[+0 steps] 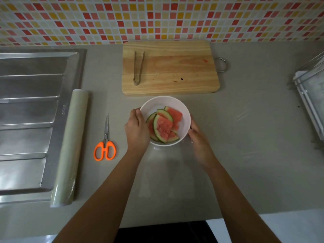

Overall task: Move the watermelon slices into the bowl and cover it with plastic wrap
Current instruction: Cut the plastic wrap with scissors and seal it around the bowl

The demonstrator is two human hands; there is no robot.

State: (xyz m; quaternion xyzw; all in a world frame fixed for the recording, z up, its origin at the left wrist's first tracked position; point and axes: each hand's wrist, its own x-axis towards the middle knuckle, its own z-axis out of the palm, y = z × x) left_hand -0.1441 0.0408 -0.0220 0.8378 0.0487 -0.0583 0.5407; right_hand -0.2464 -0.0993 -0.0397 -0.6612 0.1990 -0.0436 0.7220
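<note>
Far left: a steel drainboard [35,111] sunk into the grey surface [254,172]. Just beside its right edge, a plastic wrap roll [70,146] lying lengthwise, far end to near end. Next along and apart from the roll, orange-handled scissors [105,142], closed, blades pointing away.

Toward the middle, the left hand [137,130] clamped on the white bowl [166,101], thumb over the left rim, fingers curled down the outer wall. Inside the bowl, the watermelon slices [164,127], piled and overlapping, green rinds mostly turned leftward. Behind the bowl and near it, a wooden cutting board [175,76], with metal tongs [138,67] lying on its left part and a wire handle at its right end.

Nearer than the bowl, a faint clear film sheet [175,176] flat on the surface, with glints of it further right. Against the bowl's right wall, the right hand [199,139], blurred. Fingers bent, but impossible to tell whether gripping bowl, film or nothing.

Far right, a wire rack [310,95] cut off by the frame's edge.
</note>
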